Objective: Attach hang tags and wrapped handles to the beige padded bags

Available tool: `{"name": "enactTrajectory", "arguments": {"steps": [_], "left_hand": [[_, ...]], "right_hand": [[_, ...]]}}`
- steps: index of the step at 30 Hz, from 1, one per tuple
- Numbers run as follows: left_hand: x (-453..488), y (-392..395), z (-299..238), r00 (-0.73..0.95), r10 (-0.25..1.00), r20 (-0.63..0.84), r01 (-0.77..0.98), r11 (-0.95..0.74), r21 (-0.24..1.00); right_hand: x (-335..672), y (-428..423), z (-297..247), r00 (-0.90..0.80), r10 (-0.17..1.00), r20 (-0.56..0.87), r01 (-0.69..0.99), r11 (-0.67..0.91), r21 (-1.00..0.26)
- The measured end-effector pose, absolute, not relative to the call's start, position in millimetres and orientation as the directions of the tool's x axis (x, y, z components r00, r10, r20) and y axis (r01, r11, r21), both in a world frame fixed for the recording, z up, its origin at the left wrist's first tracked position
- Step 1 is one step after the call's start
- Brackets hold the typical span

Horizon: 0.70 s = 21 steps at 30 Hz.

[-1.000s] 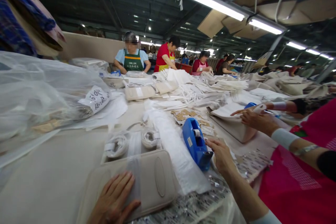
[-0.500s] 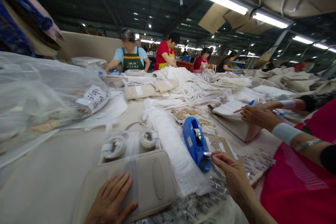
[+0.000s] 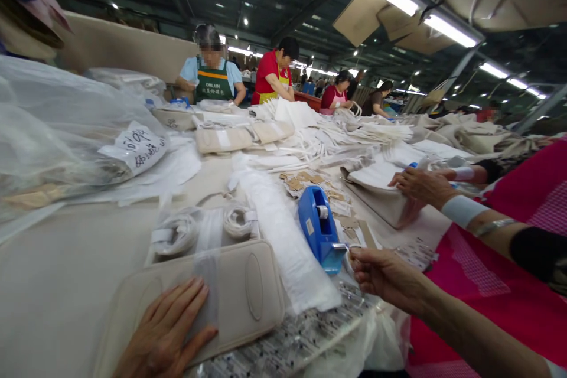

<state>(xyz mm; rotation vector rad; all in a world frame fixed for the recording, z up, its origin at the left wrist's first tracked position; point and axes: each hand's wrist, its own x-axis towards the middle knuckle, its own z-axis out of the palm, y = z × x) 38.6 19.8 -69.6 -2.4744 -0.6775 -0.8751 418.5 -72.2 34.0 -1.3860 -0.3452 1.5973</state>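
One far apron (image 3: 212, 84) read "OMLUN"; left hand (image 3: 163, 331) lay flat, fingers spread, on the near pouch (image 3: 248, 289); right hand (image 3: 381, 274) pinched tape (image 3: 347, 249) at the dispenser's (image 3: 319, 227) near end, right of the pouch.

The left hand (image 3: 166, 331) lies flat on a bagged pouch (image 3: 248, 283) at the near edge of the table (image 3: 57, 283). Behind the pouch sit two coiled straps (image 3: 177, 233). Right of it lies a long packet (image 3: 283, 242), then the tape dispenser (image 3: 318, 227) — the right hand (image 3: 383, 271) at its near end. Farther right, a co-worker's hands (image 3: 420, 186) rest on folded cloth (image 3: 376, 189); a plastic bag (image 3: 53, 130) lies far left.
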Motion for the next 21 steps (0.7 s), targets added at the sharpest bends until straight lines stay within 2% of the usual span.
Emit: {"name": "enactTrajectory", "arguments": {"steps": [7, 12, 18, 21], "left_hand": [[39, 22, -71, 0.671, 0.297, 0.679, 0.563, -0.801, -0.206], [38, 22, -74, 0.673, 0.299, 0.676, 0.562, -0.801, -0.205], [37, 21, -74, 0.687, 0.317, 0.654, 0.559, -0.806, -0.197], [34, 23, -75, 0.683, 0.331, 0.651, 0.574, -0.795, -0.198]], "right_hand": [[413, -76, 36, 0.076, 0.811, -0.58, -0.444, -0.493, -0.748], [402, -80, 28, 0.169, 0.833, -0.528, -0.392, -0.434, -0.811], [396, -76, -13, 0.307, 0.851, -0.427, -0.234, -0.367, -0.9], [399, -79, -37, 0.402, 0.862, -0.31, -0.065, -0.31, -0.948]]}}
